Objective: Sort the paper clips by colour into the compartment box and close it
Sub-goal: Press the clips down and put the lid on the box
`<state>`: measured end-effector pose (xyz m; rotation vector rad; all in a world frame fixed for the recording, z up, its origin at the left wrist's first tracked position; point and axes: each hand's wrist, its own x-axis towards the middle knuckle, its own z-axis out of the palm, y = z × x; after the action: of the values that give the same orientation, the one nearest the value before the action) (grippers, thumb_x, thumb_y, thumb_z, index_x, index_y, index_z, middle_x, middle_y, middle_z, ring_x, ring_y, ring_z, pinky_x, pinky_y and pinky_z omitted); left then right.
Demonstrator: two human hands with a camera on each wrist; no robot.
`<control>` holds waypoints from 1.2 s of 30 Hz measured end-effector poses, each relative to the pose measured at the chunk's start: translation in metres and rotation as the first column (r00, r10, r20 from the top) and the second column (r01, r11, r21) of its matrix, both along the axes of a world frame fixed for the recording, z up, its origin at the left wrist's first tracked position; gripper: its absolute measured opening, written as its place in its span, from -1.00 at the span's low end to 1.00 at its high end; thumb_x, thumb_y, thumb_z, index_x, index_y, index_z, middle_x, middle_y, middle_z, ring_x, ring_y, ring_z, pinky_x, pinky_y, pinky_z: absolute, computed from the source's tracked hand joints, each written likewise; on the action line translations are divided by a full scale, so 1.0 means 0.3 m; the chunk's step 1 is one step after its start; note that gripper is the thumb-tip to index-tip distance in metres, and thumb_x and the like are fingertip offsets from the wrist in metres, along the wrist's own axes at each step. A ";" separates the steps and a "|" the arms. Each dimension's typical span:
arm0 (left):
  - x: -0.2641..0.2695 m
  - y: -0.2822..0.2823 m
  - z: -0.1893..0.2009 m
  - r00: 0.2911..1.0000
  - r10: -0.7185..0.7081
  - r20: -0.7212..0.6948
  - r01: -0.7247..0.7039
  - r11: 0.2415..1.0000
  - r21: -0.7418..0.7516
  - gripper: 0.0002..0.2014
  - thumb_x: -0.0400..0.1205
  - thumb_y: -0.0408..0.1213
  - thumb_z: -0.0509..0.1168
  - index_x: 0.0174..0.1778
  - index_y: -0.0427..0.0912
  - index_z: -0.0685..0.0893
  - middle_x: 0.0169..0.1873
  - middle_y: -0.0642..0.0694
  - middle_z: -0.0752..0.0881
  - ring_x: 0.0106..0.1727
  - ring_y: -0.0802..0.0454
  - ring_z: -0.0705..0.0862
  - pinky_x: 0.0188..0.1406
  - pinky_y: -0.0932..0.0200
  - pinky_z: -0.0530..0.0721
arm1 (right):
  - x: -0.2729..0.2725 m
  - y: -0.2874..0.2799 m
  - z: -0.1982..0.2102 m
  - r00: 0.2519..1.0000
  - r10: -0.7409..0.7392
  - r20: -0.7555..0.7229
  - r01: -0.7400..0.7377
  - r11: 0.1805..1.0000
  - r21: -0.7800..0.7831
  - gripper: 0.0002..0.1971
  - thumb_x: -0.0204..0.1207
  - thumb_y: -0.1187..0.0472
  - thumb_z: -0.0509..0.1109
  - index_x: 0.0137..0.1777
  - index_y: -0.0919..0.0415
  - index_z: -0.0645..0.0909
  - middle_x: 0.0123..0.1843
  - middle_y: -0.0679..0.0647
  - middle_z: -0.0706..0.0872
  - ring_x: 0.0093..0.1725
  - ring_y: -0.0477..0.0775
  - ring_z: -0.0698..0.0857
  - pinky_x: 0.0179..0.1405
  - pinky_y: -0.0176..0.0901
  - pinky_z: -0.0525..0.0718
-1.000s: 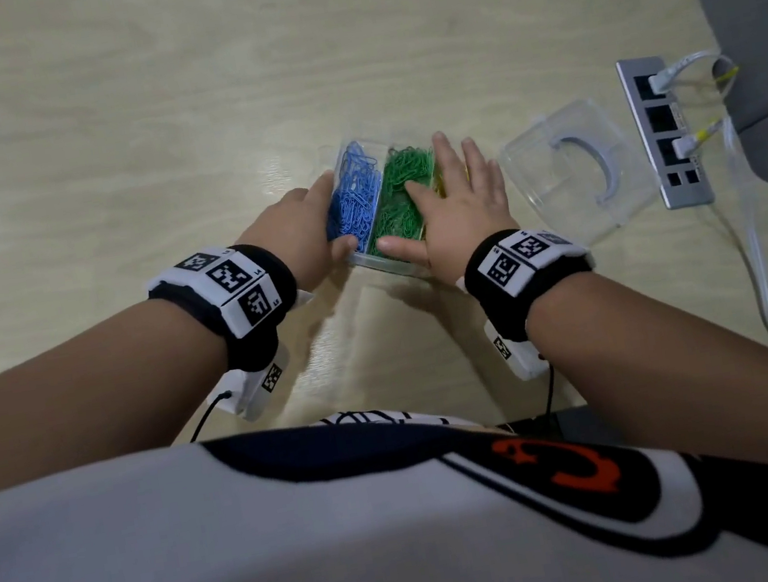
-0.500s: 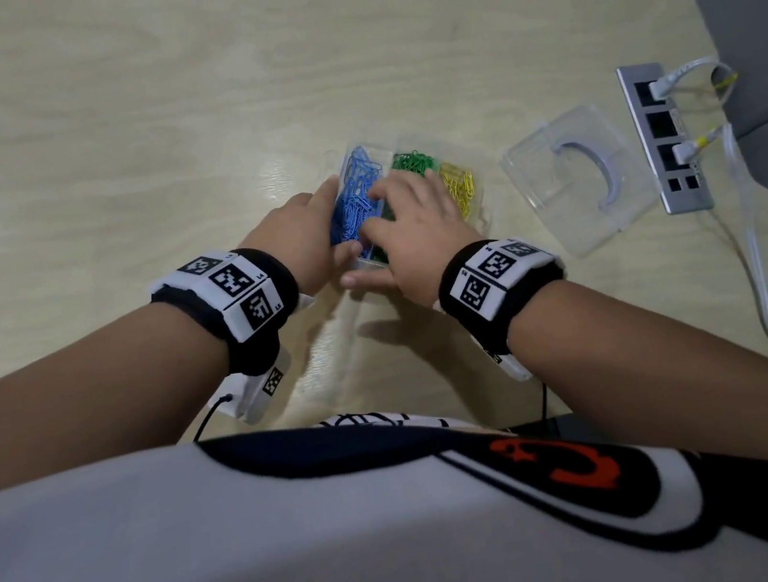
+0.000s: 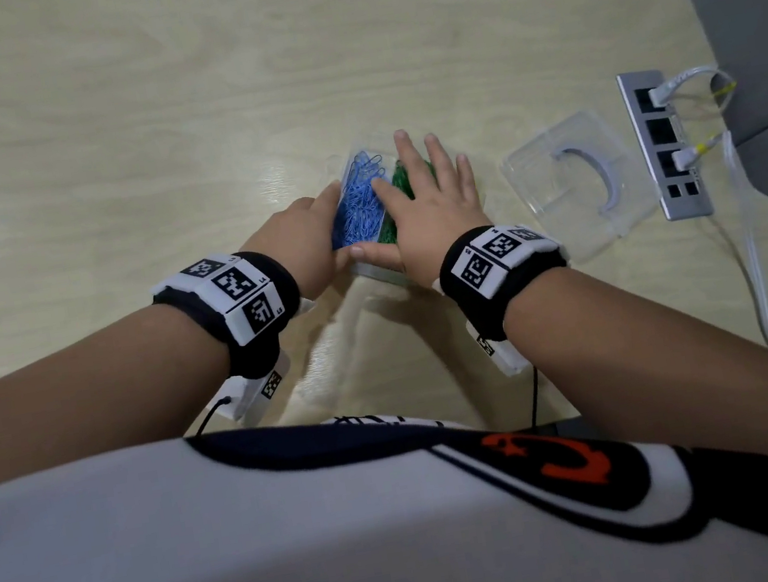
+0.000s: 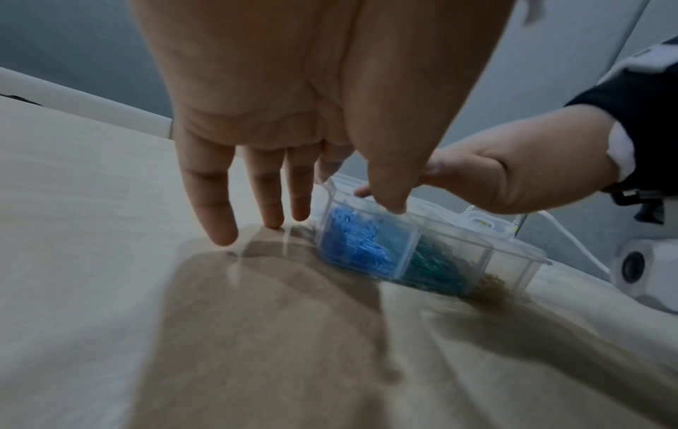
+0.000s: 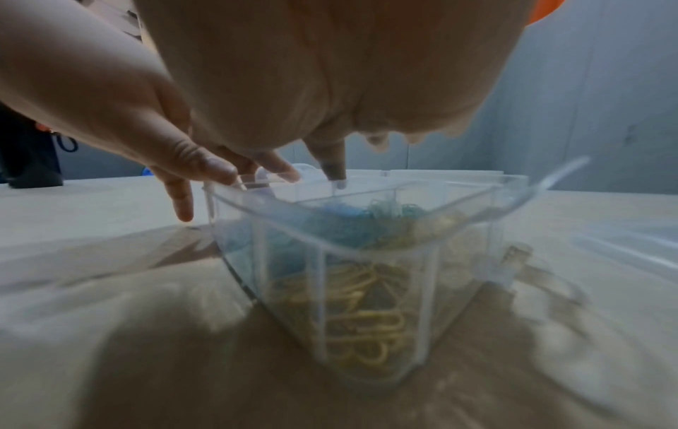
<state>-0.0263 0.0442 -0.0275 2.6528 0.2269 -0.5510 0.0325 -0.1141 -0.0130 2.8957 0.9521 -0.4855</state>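
The clear compartment box point(image 3: 371, 270) stands open on the table in front of me. It holds blue clips point(image 3: 360, 199), green clips point(image 3: 399, 177) and yellow clips point(image 5: 359, 319) in separate sections. My right hand point(image 3: 432, 192) lies flat over the green and yellow sections, fingers straight. My left hand point(image 3: 308, 237) rests against the box's left side with straight fingers point(image 4: 220, 214) reaching down to the table and its thumb point(image 4: 389, 188) on the rim. The clear lid point(image 3: 571, 180) lies on the table to the right of the box, apart from it.
A metal power strip point(image 3: 660, 141) with white plugs and a cable point(image 3: 754, 262) sits near the table's right edge, just past the lid. Bare wooden table point(image 3: 99, 159) stretches to the left and behind the box.
Half a second ago my right hand was curled over the middle of the box; now it has spread flat and shifted right. My left hand has stayed at the box's left side.
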 end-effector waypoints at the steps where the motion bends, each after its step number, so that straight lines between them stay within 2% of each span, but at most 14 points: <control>1: -0.001 0.000 0.001 1.000 -0.001 0.002 0.001 1.000 0.001 -0.21 0.60 0.02 0.30 0.65 -0.13 0.06 0.33 -0.33 0.51 0.29 -0.32 0.54 0.18 -0.07 0.49 | 0.003 -0.005 0.006 1.000 0.003 -0.002 -0.002 0.999 0.036 -0.11 0.34 -0.59 0.03 0.59 -0.10 0.28 0.72 0.12 -0.24 0.67 0.27 -0.30 0.60 0.31 -0.30; 4: -0.001 -0.002 0.004 1.000 0.013 -0.001 -0.013 1.000 -0.012 -0.23 0.59 0.02 0.31 0.64 -0.10 0.09 0.32 -0.32 0.52 0.28 -0.31 0.55 0.18 -0.06 0.50 | 0.006 -0.014 0.008 0.990 0.138 -0.032 -0.137 0.990 0.015 -0.25 0.34 -0.58 0.04 0.45 -0.23 0.45 0.72 0.11 -0.22 0.66 0.29 -0.32 0.59 0.34 -0.33; 6: -0.001 -0.003 0.007 1.000 0.014 -0.006 -0.014 1.000 -0.015 -0.23 0.59 0.02 0.31 0.64 -0.09 0.08 0.33 -0.32 0.51 0.30 -0.31 0.54 0.21 -0.06 0.49 | 0.010 -0.011 -0.001 0.986 0.158 -0.053 -0.161 0.986 -0.051 -0.20 0.33 -0.61 -0.02 0.53 -0.27 0.35 0.71 0.10 -0.31 0.65 0.29 -0.37 0.58 0.35 -0.35; 9: -0.002 -0.003 0.006 1.000 0.004 -0.005 -0.004 1.000 -0.007 -0.22 0.60 0.03 0.29 0.65 -0.12 0.05 0.34 -0.32 0.51 0.30 -0.30 0.54 0.19 -0.06 0.49 | 0.025 -0.008 0.003 0.998 0.035 -0.048 -0.035 0.999 -0.005 -0.08 0.35 -0.60 -0.02 0.65 -0.13 0.13 0.71 0.10 -0.31 0.66 0.25 -0.35 0.60 0.30 -0.33; 11: -0.002 -0.005 0.007 1.000 0.008 -0.004 -0.008 1.000 -0.008 -0.23 0.61 0.02 0.29 0.64 -0.12 0.06 0.33 -0.32 0.51 0.29 -0.30 0.54 0.19 -0.06 0.49 | 0.040 -0.021 0.013 0.996 -0.087 0.005 0.086 0.991 0.104 -0.08 0.38 -0.56 0.05 0.63 0.00 0.21 0.73 0.12 -0.14 0.68 0.23 -0.23 0.62 0.26 -0.26; 13: 0.000 -0.005 0.008 1.000 0.012 -0.005 -0.012 1.000 -0.012 -0.24 0.61 0.01 0.30 0.64 -0.11 0.07 0.32 -0.32 0.52 0.29 -0.30 0.54 0.21 -0.07 0.49 | 0.054 -0.046 0.016 0.982 -0.182 0.039 0.177 0.978 0.108 -0.08 0.39 -0.56 0.04 0.58 0.08 0.30 0.72 0.15 -0.07 0.68 0.24 -0.18 0.63 0.25 -0.22; 17: 0.000 -0.005 0.006 1.000 0.017 -0.011 -0.017 1.000 -0.015 -0.23 0.61 0.01 0.30 0.64 -0.10 0.07 0.33 -0.32 0.51 0.30 -0.31 0.53 0.23 -0.08 0.49 | 0.053 -0.090 0.001 0.989 -0.130 -0.071 0.124 0.989 -0.081 -0.12 0.35 -0.61 -0.04 0.58 -0.11 0.31 0.71 0.12 -0.33 0.65 0.28 -0.38 0.59 0.31 -0.35; 19: 0.001 -0.004 0.007 1.000 0.024 -0.016 -0.025 1.000 -0.017 -0.23 0.61 0.02 0.30 0.65 -0.09 0.06 0.35 -0.31 0.50 0.32 -0.30 0.52 0.24 -0.07 0.48 | 0.040 -0.096 -0.002 0.991 -0.097 -0.087 0.095 0.995 -0.019 -0.21 0.36 -0.59 0.00 0.48 -0.17 0.42 0.72 0.12 -0.25 0.66 0.27 -0.35 0.58 0.30 -0.37; 22: 0.001 -0.005 0.009 1.000 0.024 -0.012 -0.024 1.000 -0.018 -0.23 0.61 0.01 0.31 0.64 -0.10 0.07 0.34 -0.32 0.50 0.31 -0.30 0.53 0.23 -0.07 0.49 | 0.016 -0.101 0.008 0.997 -0.073 -0.028 0.077 0.986 0.146 -0.35 0.38 -0.54 0.11 0.22 -0.12 0.60 0.70 0.12 0.01 0.67 0.25 -0.19 0.60 0.27 -0.33; 24: -0.001 -0.005 0.009 1.000 0.022 -0.009 -0.022 1.000 -0.014 -0.24 0.61 0.01 0.30 0.64 -0.10 0.08 0.33 -0.33 0.51 0.30 -0.30 0.53 0.23 -0.06 0.49 | 0.001 -0.107 0.009 0.999 0.016 -0.037 -0.011 0.991 0.134 -0.42 0.36 -0.54 0.14 0.07 -0.15 0.67 0.69 0.09 0.05 0.67 0.26 -0.17 0.58 0.27 -0.37; 27: -0.002 -0.007 0.013 1.000 0.019 -0.009 -0.019 1.000 -0.006 -0.25 0.61 0.00 0.30 0.63 -0.11 0.09 0.32 -0.34 0.51 0.29 -0.31 0.53 0.21 -0.06 0.49 | -0.014 -0.117 -0.008 0.998 0.048 -0.037 -0.047 0.999 0.027 -0.36 0.34 -0.56 0.11 0.22 -0.21 0.64 0.72 0.08 -0.04 0.67 0.27 -0.21 0.58 0.30 -0.37; 31: -0.001 -0.010 0.017 1.000 0.019 -0.012 -0.019 1.000 -0.005 -0.27 0.62 0.00 0.30 0.62 -0.12 0.11 0.31 -0.35 0.51 0.29 -0.30 0.54 0.20 -0.06 0.49 | -0.005 -0.117 -0.005 0.997 -0.073 0.028 0.069 0.992 0.108 -0.33 0.43 -0.49 0.11 0.32 -0.06 0.57 0.70 0.13 0.05 0.68 0.24 -0.14 0.61 0.26 -0.30; 34: 0.000 -0.011 0.017 1.000 0.019 -0.014 -0.019 1.000 -0.005 -0.28 0.62 -0.01 0.30 0.61 -0.13 0.13 0.31 -0.34 0.52 0.29 -0.30 0.54 0.20 -0.05 0.49 | -0.007 -0.125 -0.008 0.998 -0.056 0.006 0.056 0.997 0.045 -0.31 0.43 -0.49 0.10 0.44 -0.12 0.48 0.72 0.12 -0.07 0.68 0.25 -0.21 0.61 0.28 -0.31; 36: 0.000 -0.012 0.017 1.000 0.020 -0.019 -0.020 1.000 -0.001 -0.26 0.62 0.00 0.30 0.63 -0.12 0.10 0.32 -0.33 0.51 0.30 -0.29 0.53 0.21 -0.06 0.48 | -0.012 -0.135 -0.010 0.998 -0.067 -0.013 0.067 0.997 0.046 -0.32 0.42 -0.50 0.09 0.42 -0.15 0.50 0.72 0.10 -0.06 0.68 0.24 -0.20 0.61 0.29 -0.30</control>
<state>-0.0262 0.0405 -0.0223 2.6419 0.2587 -0.5696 0.0287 -0.1548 -0.0161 2.9775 0.8819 -0.4913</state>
